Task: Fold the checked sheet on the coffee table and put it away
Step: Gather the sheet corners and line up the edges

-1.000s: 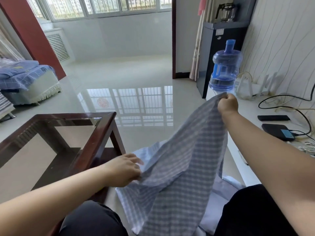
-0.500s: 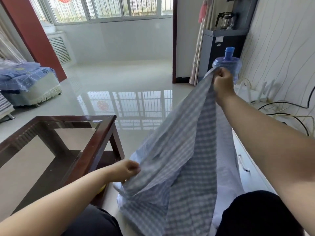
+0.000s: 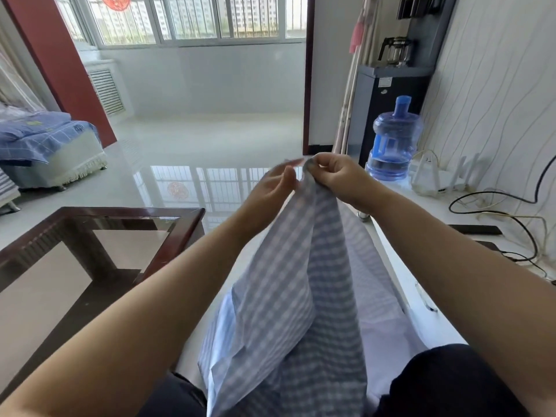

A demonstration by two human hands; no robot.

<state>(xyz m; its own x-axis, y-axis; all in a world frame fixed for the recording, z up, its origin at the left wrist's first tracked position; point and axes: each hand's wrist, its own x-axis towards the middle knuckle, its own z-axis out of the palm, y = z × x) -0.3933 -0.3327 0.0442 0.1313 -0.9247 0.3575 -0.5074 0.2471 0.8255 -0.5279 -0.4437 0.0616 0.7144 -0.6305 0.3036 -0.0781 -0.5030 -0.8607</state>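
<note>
Step in hand, by my reading: matching corners for a first fold. The right hand (image 3: 334, 176) pinches the top corner of the checked sheet (image 3: 304, 311) with curled fingers, while the left hand (image 3: 275, 188), fingers fairly straight, touches the cloth just beside it; whether it grips is unclear. The sheet hangs below the pinch to the lap, off the coffee table (image 3: 180, 228) at left; next, the left hand likely needs its own corner.
</note>
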